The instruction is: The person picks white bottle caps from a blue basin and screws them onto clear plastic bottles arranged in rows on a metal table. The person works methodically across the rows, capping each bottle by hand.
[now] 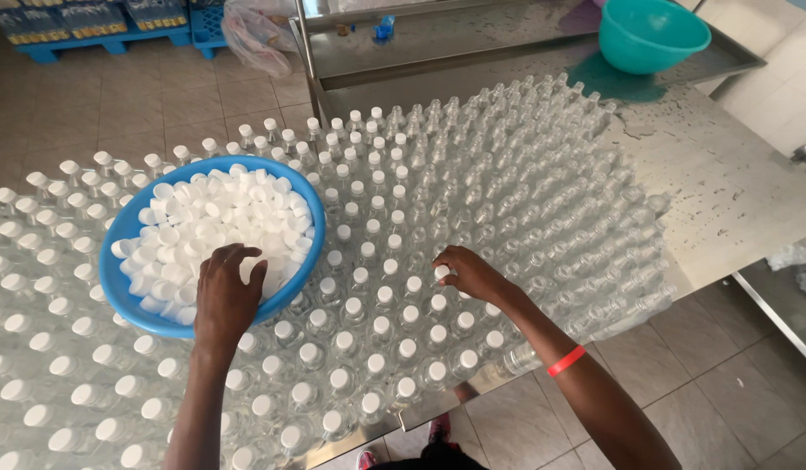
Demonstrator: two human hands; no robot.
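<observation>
Head view is looking down on a long steel table (733, 200) carrying a dense field of clear plastic bottles (507, 191) — capped along the near edge and left end, open-necked toward the far right corner. A teal basin (651, 33) is sitting at the far right corner beside a wet patch. A blue bowl (124, 296) heaped with white caps (220, 218) is resting on top of the capped bottles near the left end. The left hand (226, 294) is reaching into that bowl, fingers curled down among the caps; whether it is gripping one I cannot tell. The right hand (471, 273), a red band on its wrist, is pinching a white cap (441, 272) onto a bottle neck at the boundary between capped and open rows. The bowl is perched on bottle tops, so a hard push could tip it and spill caps — and a forearm sweeping across could topple the closely packed bottles, which are crowding both hands.
</observation>
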